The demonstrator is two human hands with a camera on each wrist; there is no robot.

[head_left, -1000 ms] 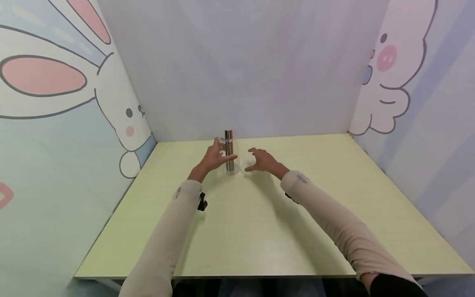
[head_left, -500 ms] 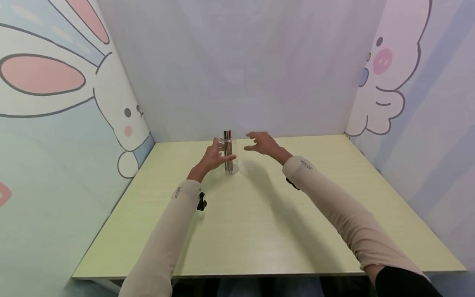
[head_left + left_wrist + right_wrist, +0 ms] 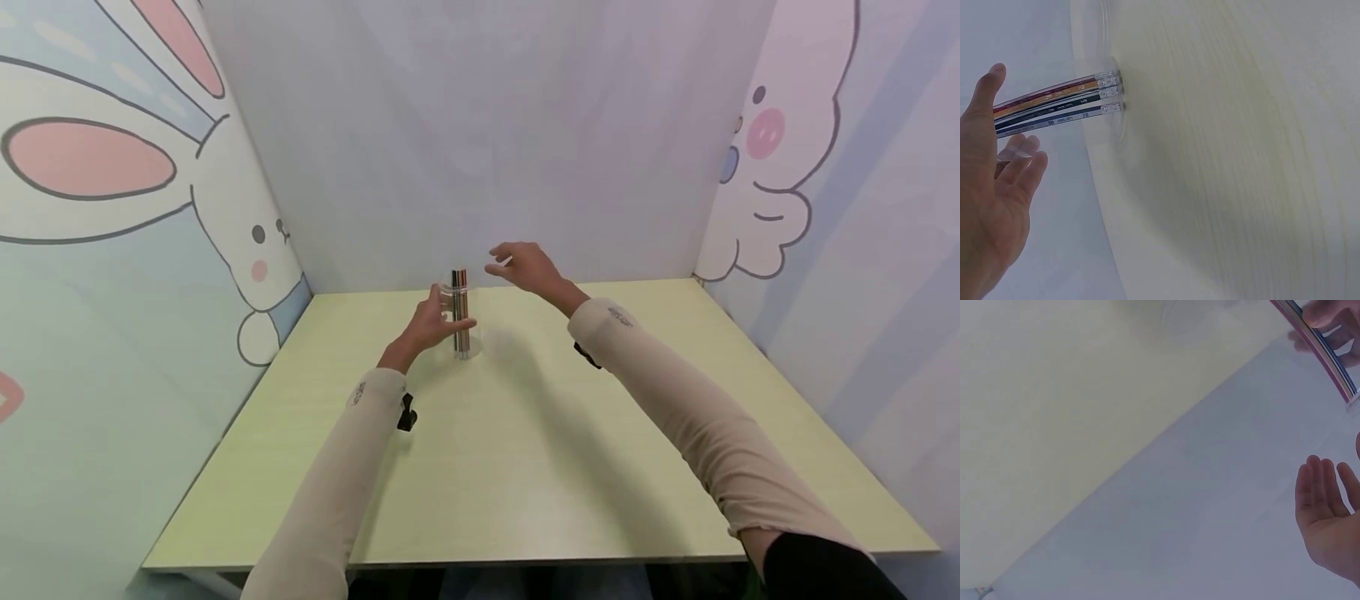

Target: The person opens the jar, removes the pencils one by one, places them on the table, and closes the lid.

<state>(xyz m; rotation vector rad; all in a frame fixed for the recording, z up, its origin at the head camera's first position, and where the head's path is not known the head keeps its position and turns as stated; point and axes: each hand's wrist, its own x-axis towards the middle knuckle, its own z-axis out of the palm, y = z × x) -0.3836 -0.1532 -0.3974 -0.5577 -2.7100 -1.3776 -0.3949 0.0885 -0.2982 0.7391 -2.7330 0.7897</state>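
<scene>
The left hand's grip (image 3: 990,190), toward nine o'clock, curls round a clear container (image 3: 1099,131); inside, pencils (image 3: 1054,108) at ten point erasers toward three.

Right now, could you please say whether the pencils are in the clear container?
In: the head view shows the pencils inside the clear container, poking above its top.

We note a pale yellow tabletop (image 3: 465,483) against a plain grey rear wall (image 3: 480,133), between pastel cartoon-printed side walls (image 3: 892,275).
</scene>
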